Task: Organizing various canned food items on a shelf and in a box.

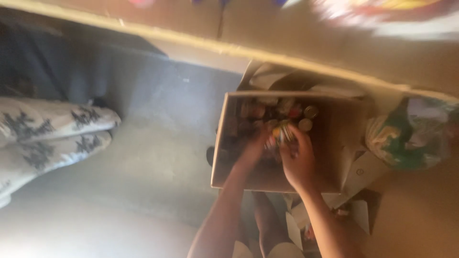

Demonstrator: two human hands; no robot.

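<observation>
An open cardboard box (224,143) sits on the floor under a table edge, with several small jars and tins (306,118) packed at its far side. Both my hands reach down into it. My right hand (299,160) is wrapped around a small colourful jar (282,131) near the middle of the box. My left hand (256,145) is beside it, fingers on the same cluster of containers; the picture is blurred, so I cannot tell whether it grips one.
A table edge (201,45) runs across the top. A person's patterned trouser legs (52,131) lie at the left on the grey floor (158,157). A green and white bag (411,134) lies right of the box, with cardboard scraps (363,174) beside it.
</observation>
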